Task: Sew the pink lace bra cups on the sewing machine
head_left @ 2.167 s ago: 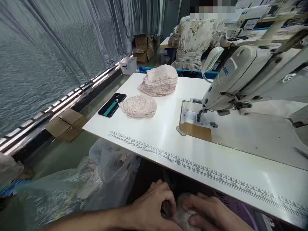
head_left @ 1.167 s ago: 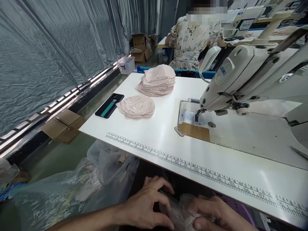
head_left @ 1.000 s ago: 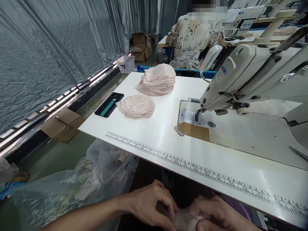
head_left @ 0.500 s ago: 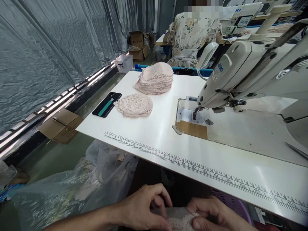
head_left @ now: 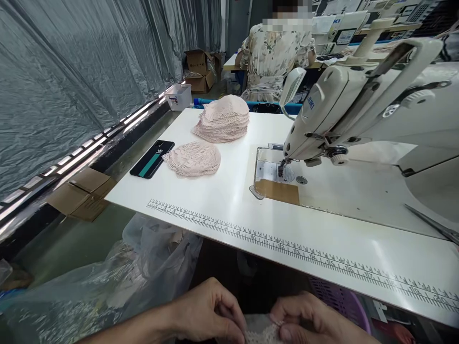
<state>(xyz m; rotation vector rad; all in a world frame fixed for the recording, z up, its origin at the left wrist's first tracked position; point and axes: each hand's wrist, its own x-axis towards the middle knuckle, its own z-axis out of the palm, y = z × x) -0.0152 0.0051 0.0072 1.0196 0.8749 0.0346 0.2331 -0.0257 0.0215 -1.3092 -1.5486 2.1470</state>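
At the bottom edge, below the table's front, my left hand (head_left: 211,315) and my right hand (head_left: 308,322) pinch a small pale pink lace piece (head_left: 260,332) between them, fingertips close together. Most of the piece is cut off by the frame. On the white sewing table (head_left: 229,200) lie a low pile of pink lace pieces (head_left: 192,158) and a taller stack of the same (head_left: 222,118) behind it. The cream sewing machine (head_left: 358,105) stands at the right, with its needle (head_left: 283,167) over the plate.
A black phone (head_left: 152,158) lies left of the low pile. A printed ruler (head_left: 287,246) runs along the table front. Clear plastic bags (head_left: 118,282) and a cardboard box (head_left: 79,193) sit on the floor at left. A person in a floral dress (head_left: 274,52) works behind. Scissors (head_left: 432,224) lie at right.
My hands have stayed low below the table front, working the lace piece between the fingers. The view has shifted a little to the right and the hands sit lower in frame.
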